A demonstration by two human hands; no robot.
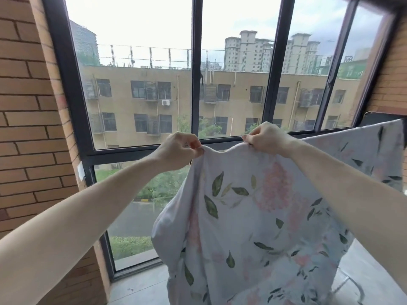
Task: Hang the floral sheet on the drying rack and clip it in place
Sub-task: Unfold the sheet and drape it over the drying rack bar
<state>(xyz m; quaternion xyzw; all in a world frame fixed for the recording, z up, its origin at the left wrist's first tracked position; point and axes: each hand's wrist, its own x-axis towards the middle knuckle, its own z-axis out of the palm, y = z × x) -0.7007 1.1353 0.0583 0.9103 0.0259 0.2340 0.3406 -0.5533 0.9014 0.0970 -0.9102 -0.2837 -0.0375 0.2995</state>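
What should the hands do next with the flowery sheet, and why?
Probably pull the top edge out to the left so it lies straight. Both the left hand and the right hand pinch the floral sheet along its upper edge, and the cloth sags between them and bunches below the left hand, while further right it already hangs flatter. No clip is in view yet.

Both hands, L (178, 150) & R (267, 137), pinch floral sheet (253, 216) top edge by window (196, 69).
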